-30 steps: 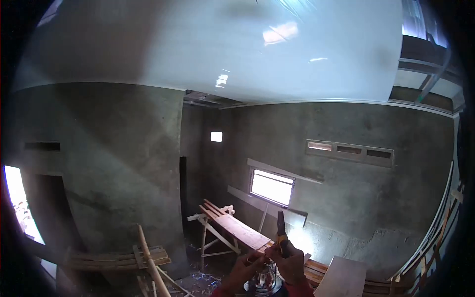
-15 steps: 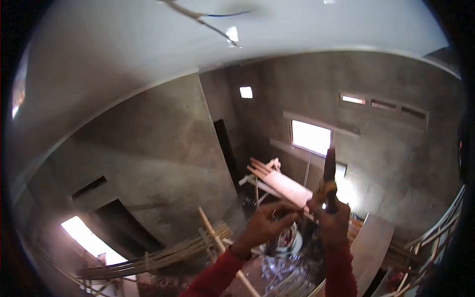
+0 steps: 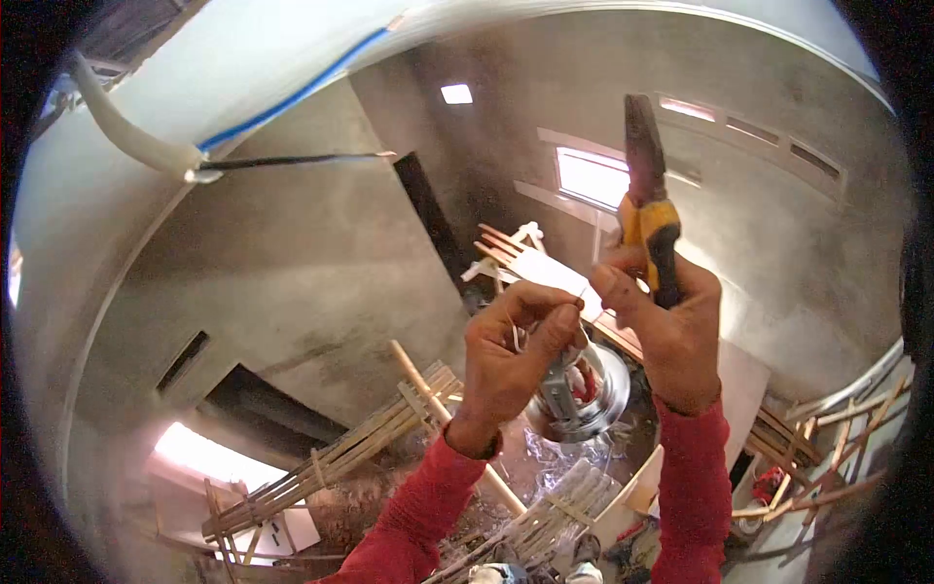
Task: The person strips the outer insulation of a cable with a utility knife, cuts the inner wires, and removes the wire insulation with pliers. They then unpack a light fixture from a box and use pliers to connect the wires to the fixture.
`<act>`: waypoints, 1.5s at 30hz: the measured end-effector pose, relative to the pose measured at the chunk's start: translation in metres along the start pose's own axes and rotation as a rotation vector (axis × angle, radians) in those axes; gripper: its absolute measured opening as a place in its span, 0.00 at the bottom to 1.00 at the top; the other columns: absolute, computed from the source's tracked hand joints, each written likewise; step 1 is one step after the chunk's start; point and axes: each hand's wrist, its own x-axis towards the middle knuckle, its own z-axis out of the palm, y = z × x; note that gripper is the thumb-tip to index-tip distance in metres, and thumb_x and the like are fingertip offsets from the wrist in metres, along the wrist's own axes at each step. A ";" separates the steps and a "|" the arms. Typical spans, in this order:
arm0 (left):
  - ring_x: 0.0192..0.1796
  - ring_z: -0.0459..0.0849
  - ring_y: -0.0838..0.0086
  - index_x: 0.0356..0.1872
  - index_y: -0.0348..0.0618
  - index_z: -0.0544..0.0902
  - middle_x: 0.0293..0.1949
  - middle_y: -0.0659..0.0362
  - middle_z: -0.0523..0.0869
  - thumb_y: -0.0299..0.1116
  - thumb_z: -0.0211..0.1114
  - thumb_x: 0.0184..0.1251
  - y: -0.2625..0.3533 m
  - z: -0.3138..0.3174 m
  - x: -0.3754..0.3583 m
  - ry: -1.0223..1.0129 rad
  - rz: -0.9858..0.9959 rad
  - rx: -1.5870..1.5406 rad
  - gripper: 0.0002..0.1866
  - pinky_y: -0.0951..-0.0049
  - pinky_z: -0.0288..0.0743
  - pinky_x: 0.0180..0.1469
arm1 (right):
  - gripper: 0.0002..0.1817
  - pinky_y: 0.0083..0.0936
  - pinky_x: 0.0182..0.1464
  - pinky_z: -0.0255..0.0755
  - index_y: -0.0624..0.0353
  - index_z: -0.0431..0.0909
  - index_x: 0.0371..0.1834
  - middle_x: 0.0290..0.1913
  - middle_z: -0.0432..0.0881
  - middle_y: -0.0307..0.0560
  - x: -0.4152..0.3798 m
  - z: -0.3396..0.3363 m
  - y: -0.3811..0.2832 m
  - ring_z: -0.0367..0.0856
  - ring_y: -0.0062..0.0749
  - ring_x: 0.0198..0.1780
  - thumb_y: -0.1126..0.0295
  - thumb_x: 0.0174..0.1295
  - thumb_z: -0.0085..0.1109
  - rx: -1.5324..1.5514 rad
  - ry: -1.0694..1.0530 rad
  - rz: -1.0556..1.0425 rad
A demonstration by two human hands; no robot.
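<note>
Between the thumb and fingers of my left hand (image 3: 516,355) is a thin wire (image 3: 582,292), its fine end poking up from the pinch. A round, silvery light fixture (image 3: 611,414) hangs just below that hand. My right hand (image 3: 681,336) is wrapped around pliers (image 3: 646,161) with yellow and black handles, the dark jaws pointing up. The right thumb comes close to the wire end. At upper left, a pale conduit (image 3: 136,141) carries a blue wire (image 3: 292,100) and a black wire (image 3: 302,162), both with bare tips.
Far below, bamboo poles form a platform (image 3: 360,443), with a loose pole (image 3: 413,370) across it. A plank-topped stand (image 3: 545,277) is near the window (image 3: 592,178). Clear plastic (image 3: 574,457) litters the floor, and a wooden frame (image 3: 827,457) stands at right.
Both hands and the pliers have risen in view. The light fixture now shows more plainly under the left hand. The ceiling wires appear larger and farther left as the camera has shifted.
</note>
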 end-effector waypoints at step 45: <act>0.25 0.79 0.88 0.44 0.35 0.89 0.28 0.62 0.87 0.24 0.75 0.63 0.162 -0.025 0.015 0.553 0.368 0.924 0.09 0.86 0.68 0.26 | 0.16 0.35 0.46 0.75 0.67 0.79 0.48 0.49 0.78 0.53 -0.031 0.003 0.047 0.81 0.45 0.45 0.75 0.56 0.68 -0.323 -0.024 -0.331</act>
